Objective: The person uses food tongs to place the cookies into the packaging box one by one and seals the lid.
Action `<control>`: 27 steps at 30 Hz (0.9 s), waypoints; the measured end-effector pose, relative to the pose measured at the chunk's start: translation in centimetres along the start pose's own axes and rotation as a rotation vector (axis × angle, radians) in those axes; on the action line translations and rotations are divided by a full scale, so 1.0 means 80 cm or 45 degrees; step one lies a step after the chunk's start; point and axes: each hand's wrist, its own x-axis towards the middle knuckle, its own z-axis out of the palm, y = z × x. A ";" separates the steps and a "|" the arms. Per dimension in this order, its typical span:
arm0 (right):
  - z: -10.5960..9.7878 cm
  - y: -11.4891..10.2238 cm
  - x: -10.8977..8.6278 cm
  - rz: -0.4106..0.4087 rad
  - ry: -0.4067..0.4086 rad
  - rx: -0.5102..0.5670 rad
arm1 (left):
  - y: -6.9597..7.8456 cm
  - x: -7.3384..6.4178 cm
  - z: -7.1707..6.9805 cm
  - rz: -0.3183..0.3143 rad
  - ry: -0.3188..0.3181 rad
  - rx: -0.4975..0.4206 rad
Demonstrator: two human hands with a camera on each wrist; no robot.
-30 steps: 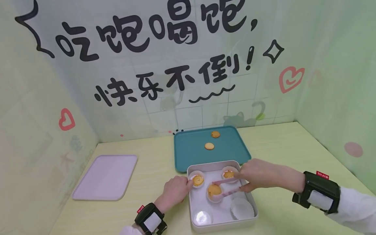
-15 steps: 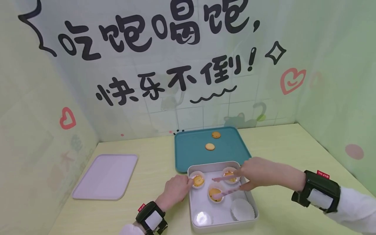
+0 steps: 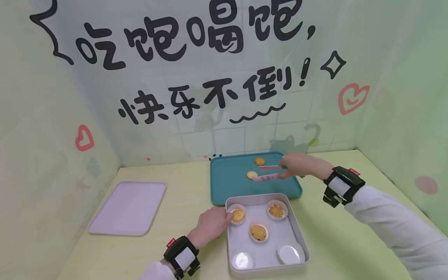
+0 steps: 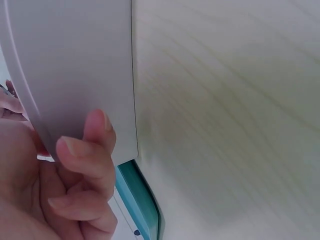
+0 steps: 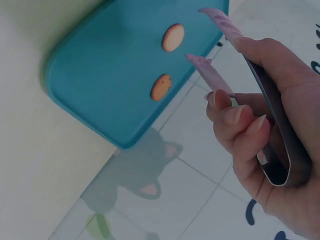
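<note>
My left hand [image 3: 212, 224] grips the left wall of a whitish rectangular tin [image 3: 271, 269], thumb over the rim and fingers against the outside. In the right hand [image 3: 297, 164] is a pair of tongs [image 5: 268, 82] with pink tips spread apart, nothing between them. Those tips hover over a teal tray [image 3: 227, 188], close to a pale cookie [image 3: 252, 175] and a browner cookie [image 3: 259, 161]. Inside the tin, three paper cups each hold a cookie: back left [image 3: 238, 216], back right [image 3: 276, 211] and middle [image 3: 259, 233]. A front-right paper cup [image 3: 291, 254] has no cookie.
A pale purple tray [image 3: 127, 208] lies at the left of the wooden table [image 3: 185, 182]. Behind the teal tray rises a printed backdrop [image 3: 224, 138], with side panels left and right. The tin's back edge stands right at the teal tray's front.
The tongs let go of the cookie in the middle cup. My right hand has carried them out of the tin, back over the teal tray. My left hand stays on the tin.
</note>
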 end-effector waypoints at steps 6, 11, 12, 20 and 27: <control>0.010 0.015 0.027 0.094 -0.079 0.063 | -0.004 0.003 -0.003 0.005 -0.080 -0.051; 0.017 0.020 0.044 0.124 -0.103 0.078 | -0.008 0.007 -0.007 0.016 -0.135 -0.112; 0.018 0.021 0.046 0.119 -0.102 0.077 | -0.009 0.007 -0.008 0.019 -0.144 -0.120; 0.028 0.028 0.058 0.156 -0.087 0.090 | -0.015 0.008 -0.010 0.044 -0.203 -0.170; 0.034 0.033 0.062 0.130 -0.054 0.093 | -0.014 0.007 -0.009 0.046 -0.205 -0.179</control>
